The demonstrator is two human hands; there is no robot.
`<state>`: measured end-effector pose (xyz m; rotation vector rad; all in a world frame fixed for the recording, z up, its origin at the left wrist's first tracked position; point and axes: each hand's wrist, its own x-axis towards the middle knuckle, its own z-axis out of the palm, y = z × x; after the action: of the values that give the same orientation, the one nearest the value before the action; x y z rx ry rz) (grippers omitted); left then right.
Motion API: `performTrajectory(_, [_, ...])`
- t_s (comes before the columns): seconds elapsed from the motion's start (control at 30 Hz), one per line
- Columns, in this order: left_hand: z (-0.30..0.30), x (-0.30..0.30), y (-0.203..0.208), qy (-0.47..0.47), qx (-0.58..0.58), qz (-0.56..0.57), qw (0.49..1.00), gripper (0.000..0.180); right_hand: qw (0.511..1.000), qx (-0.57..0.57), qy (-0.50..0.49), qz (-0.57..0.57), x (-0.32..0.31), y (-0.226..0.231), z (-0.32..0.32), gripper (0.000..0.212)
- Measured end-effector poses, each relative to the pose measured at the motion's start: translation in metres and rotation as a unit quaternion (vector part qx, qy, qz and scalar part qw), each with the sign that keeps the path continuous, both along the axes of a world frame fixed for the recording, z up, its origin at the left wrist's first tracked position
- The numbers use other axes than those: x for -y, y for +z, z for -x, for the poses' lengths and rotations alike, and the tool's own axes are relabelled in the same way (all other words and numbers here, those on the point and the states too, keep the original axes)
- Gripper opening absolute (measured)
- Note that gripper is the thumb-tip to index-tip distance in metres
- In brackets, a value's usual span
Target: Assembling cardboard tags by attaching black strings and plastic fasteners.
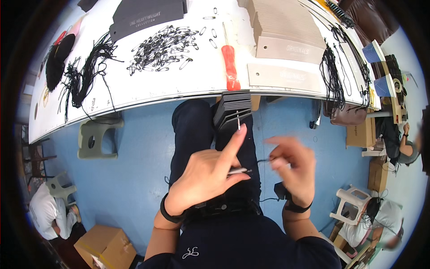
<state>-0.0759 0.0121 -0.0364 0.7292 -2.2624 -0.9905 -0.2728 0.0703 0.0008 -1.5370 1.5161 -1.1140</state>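
My left hand (204, 175) is over my lap, index finger stretched toward a stack of dark grey tags (235, 103). A thin pale sliver (238, 120) shows at that fingertip, against the top tag. Its other fingers curl round a slim light grey object (238, 171) whose kind I cannot make out. To the right, my right hand (293, 168) is smeared by motion. Its thumb and index finger look pinched on a thin black cord (263, 160), which runs toward the left hand.
On the white table (179, 83) lie black safety pins (163, 47), a red-handled screwdriver (229, 67), beige tags (289, 45), dark tags (148, 18) and black cords (87, 71). Stools (101, 139), a cardboard box (105, 246) and other people (47, 208) are around me.
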Motion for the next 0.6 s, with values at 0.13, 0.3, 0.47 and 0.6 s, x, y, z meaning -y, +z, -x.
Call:
performTrajectory(0.13, [0.005, -0.007, 0.005, -0.05, -0.004, 0.047, 0.998, 0.081, 0.982, -0.119, 0.142, -0.024, -0.011, -0.002, -0.008, 0.02])
performTrajectory(0.3, [0.001, 0.001, 0.012, 0.0, -0.03, 0.059, 0.998, 0.07, 0.994, -0.092, 0.014, 0.051, -0.034, 0.016, 0.028, 0.022])
performTrajectory(0.47, [-0.019, -0.012, -0.004, 0.22, -0.264, 0.06, 0.937, 0.06, 0.864, 0.145, -0.364, 0.317, -0.038, 0.03, 0.106, 0.008])
performTrajectory(0.6, [-0.017, -0.011, -0.012, 0.191, -0.217, 0.031, 0.957, 0.048, 0.81, 0.015, -0.496, 0.313, 0.004, 0.023, 0.152, 0.014])
